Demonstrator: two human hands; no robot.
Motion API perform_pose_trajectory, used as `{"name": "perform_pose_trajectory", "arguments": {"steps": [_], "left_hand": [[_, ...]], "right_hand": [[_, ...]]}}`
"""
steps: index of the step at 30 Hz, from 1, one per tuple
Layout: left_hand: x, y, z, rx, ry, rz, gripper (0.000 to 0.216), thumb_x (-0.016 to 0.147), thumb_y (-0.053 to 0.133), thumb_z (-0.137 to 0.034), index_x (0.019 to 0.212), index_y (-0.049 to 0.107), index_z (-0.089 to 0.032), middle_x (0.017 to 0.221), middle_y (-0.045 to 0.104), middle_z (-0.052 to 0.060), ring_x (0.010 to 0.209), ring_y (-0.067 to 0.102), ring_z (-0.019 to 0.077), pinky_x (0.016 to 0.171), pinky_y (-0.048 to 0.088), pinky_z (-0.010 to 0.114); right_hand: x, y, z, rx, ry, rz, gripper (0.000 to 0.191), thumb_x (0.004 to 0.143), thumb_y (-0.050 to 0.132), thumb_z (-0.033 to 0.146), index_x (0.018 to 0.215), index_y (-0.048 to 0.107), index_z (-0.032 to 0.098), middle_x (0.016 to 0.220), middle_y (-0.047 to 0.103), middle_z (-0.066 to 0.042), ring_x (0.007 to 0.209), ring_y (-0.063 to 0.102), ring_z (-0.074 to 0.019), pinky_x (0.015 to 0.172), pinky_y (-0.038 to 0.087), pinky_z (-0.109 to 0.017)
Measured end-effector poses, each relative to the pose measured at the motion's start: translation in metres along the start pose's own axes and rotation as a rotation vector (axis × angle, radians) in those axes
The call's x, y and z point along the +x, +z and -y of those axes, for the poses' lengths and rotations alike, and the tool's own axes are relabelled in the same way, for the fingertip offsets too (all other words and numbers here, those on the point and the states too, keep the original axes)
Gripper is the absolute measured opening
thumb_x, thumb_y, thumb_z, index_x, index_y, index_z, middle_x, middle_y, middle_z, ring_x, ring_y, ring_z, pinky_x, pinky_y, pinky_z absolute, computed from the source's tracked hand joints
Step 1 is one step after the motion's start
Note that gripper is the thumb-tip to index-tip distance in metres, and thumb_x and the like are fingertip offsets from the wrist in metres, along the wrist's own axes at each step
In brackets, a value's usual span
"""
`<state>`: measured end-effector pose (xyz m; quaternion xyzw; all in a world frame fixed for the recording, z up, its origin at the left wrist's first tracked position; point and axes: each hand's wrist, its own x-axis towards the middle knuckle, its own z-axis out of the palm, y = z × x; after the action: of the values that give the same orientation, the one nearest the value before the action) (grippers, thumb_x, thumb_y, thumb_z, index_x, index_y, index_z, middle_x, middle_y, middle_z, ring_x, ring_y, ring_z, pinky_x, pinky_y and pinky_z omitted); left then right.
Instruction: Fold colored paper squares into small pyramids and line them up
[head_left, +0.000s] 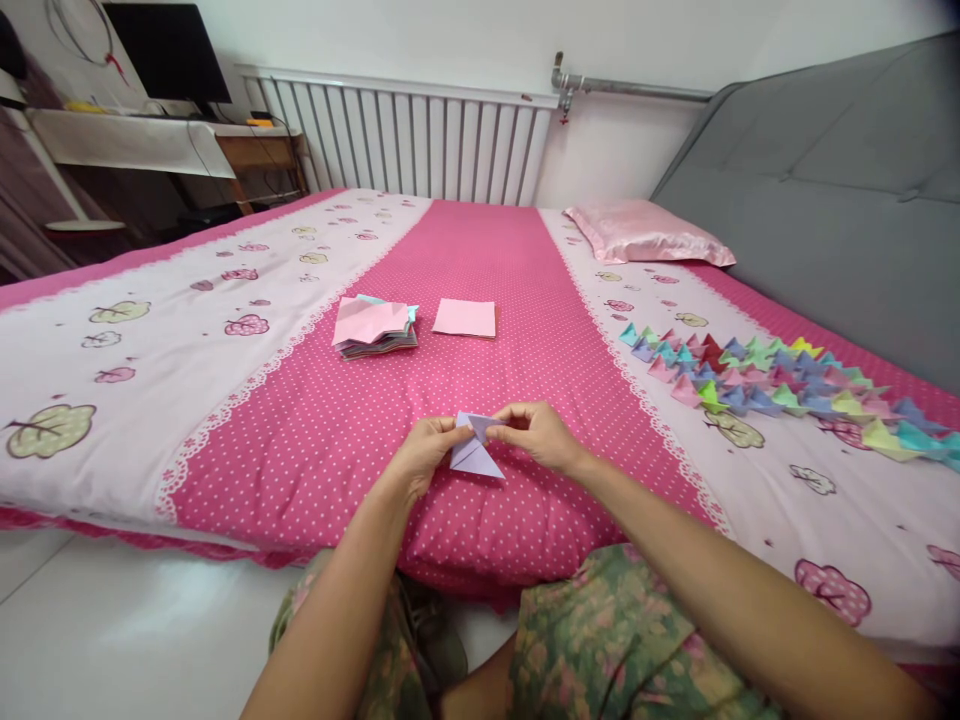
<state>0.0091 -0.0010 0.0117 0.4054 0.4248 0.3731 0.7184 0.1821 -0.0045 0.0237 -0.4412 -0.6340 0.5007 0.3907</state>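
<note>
A lavender sheet of origami paper (477, 461), folded into triangular flaps, is held between my hands just above the near edge of the bed. My left hand (424, 447) pinches its left side, thumb on top. On the upper right, the thumb and fingers of my right hand (541, 434) are closed on a pointed flap. Beyond the hands lie an uneven pile of coloured paper (373, 326), pink uppermost, and a neater stack of pink square paper (465, 318).
Rows of folded paper boats (787, 398) in several colours stand on the right of the bed (495, 250). A pink pillow (649, 232) rests near the grey headboard (832, 160). Behind are a radiator (405, 135) and, at far left, a desk (135, 145) with a monitor (169, 52).
</note>
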Motion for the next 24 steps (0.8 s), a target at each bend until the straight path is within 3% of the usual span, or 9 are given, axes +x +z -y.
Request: {"name": "perform_pose_trajectory", "arguments": {"steps": [6,12,19,24], "left_hand": [[-0.004,0.003,-0.002,0.036,0.015,0.069,0.029,0.056,0.072,-0.032,0.075,0.068,-0.010,0.071,0.067,0.007,0.056,0.057,0.0108,0.059,0.041,0.022],[-0.010,0.005,-0.008,0.142,0.091,0.161,0.034,0.056,0.073,-0.027,0.085,0.067,-0.012,0.079,0.068,0.007,0.061,0.057,0.0108,0.060,0.040,0.021],[-0.001,0.006,0.001,0.235,0.141,0.014,0.040,0.062,0.066,-0.045,0.077,0.069,-0.009,0.069,0.067,0.009,0.052,0.051,0.0100,0.052,0.035,0.021],[-0.003,0.006,-0.001,0.211,0.116,-0.021,0.041,0.057,0.068,-0.048,0.074,0.070,-0.010,0.070,0.067,0.009,0.055,0.053,0.0128,0.055,0.038,0.024]], "right_hand": [[0.000,0.006,0.001,0.123,0.043,-0.112,0.031,0.054,0.073,0.032,0.070,0.052,0.016,0.065,0.059,0.002,0.059,0.056,-0.0107,0.059,0.044,-0.024],[-0.002,0.003,0.003,0.072,0.064,-0.172,0.039,0.052,0.074,0.032,0.076,0.048,0.018,0.061,0.055,0.004,0.053,0.053,-0.0096,0.051,0.041,-0.022],[-0.002,0.004,0.002,0.023,0.055,-0.138,0.035,0.053,0.074,0.033,0.075,0.052,0.017,0.050,0.053,0.006,0.044,0.051,-0.0092,0.044,0.036,-0.021],[-0.004,0.000,0.011,0.067,0.093,-0.140,0.032,0.059,0.070,0.033,0.080,0.053,0.017,0.051,0.059,0.003,0.049,0.058,-0.0124,0.051,0.043,-0.024]]}}
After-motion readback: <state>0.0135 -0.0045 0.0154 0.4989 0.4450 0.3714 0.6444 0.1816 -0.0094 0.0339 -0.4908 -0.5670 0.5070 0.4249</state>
